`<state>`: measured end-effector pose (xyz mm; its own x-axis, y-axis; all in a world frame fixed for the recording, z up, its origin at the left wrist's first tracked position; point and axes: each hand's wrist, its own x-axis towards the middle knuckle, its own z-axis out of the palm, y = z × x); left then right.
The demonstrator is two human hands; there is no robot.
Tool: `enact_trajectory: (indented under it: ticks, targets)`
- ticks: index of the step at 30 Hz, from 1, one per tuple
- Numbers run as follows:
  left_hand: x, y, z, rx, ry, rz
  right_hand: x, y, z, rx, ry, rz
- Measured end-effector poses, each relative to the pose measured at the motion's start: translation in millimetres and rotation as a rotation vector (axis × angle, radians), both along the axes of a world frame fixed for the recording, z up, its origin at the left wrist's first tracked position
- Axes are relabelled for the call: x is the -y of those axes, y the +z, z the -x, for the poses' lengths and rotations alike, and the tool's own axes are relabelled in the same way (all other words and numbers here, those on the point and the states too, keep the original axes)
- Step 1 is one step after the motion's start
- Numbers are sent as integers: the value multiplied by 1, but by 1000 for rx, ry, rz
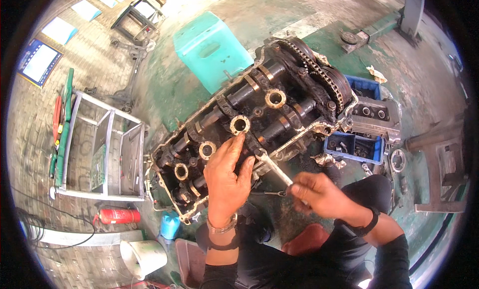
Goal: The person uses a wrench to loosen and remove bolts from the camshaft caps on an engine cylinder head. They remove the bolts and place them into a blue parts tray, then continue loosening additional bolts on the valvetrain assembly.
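An oily black engine cylinder head lies slantwise before me, its camshafts exposed. Several round spark plug tubes run along its middle, and a timing chain loops over the gears at its far right end. In my right hand is the handle of a silver wrench, whose far end sits at a bolt on the near camshaft's cap. My left hand rests on the cylinder head with fingers stretched out, fingertips beside a middle tube and thumb close to the wrench's end.
A turquoise plastic stool stands behind the engine. To the right are a blue parts bin and a metal valve cover. A metal rack, a red fire extinguisher and a white bucket are at the left.
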<state>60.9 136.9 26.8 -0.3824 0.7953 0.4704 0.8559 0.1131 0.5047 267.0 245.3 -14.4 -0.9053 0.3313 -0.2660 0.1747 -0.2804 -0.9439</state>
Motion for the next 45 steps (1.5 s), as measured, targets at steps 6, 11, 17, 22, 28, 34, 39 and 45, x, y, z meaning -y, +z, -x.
enact_trajectory:
  ticks: [6, 11, 17, 22, 28, 34, 39, 45]
  targets:
    - [-1, -1, 0, -7, 9, 4, 19, 1, 14, -1, 104, 114]
    - [2, 3, -1, 54, 21, 64, 39, 0, 34, -25, 92, 246]
    - [3, 7, 0, 78, 5, 101, 52, 0, 47, -73, 15, 366]
    - [4, 3, 1, 30, 1, 81, 41, 0, 39, -118, 48, 562]
    - [4, -2, 5, -39, -21, 40, -27, 20, 5, 98, 56, 235]
    - [2, -2, 2, -20, -9, 23, -56, 17, -1, 16, -24, -50]
    - [2, -2, 1, -1, -11, 22, -51, 17, 2, 33, -54, -180]
    - [1, -3, 2, -5, -10, -1, -43, 14, 1, 47, -99, -181]
